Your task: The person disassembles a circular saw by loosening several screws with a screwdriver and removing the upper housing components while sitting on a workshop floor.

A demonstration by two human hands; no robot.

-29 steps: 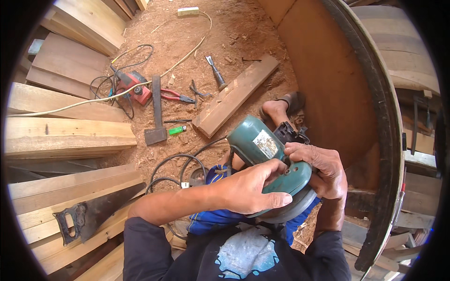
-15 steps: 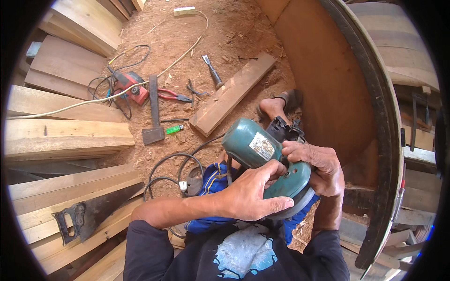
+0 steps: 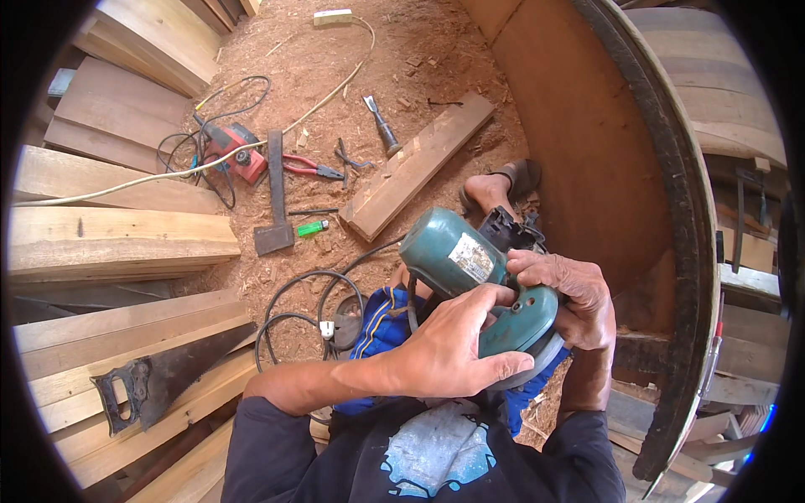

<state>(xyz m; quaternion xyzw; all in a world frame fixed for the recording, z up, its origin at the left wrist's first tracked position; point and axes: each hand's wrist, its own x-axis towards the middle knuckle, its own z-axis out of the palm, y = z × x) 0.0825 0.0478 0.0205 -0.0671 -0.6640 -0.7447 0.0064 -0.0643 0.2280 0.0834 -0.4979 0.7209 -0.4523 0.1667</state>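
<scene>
Sawdust and wood chips cover the workshop floor (image 3: pixel 436 63) between stacked timber (image 3: pixel 126 239) at left and a curved brown panel (image 3: pixel 579 134) at right, as a seated worker holds a green power tool (image 3: pixel 457 264) over blue trousers (image 3: pixel 381 327), close to the body. The left hand (image 3: pixel 449 344) brackets the tool's rounded cover (image 3: pixel 524 323), thumb along the near edge and index finger bent over the far side; the other fingertips are hidden. The right hand (image 3: pixel 574 293) curls its fingers tightly around the cover's right edge. The tool's long axis runs diagonally, its domed motor housing (image 3: pixel 436 239) pointing forward and left, the cover back and right toward the torso. It looks heavy and rigid, likely weighted toward the motor, with a smooth shell that could slip under dusty fingers; the housing and the cover's edge appear the surest holds. A hammer-like tool (image 3: pixel 275 239), red-handled pliers (image 3: pixel 306 168) and a green lighter (image 3: pixel 312 228) lie beyond, near a brown plank (image 3: pixel 419 168).
</scene>
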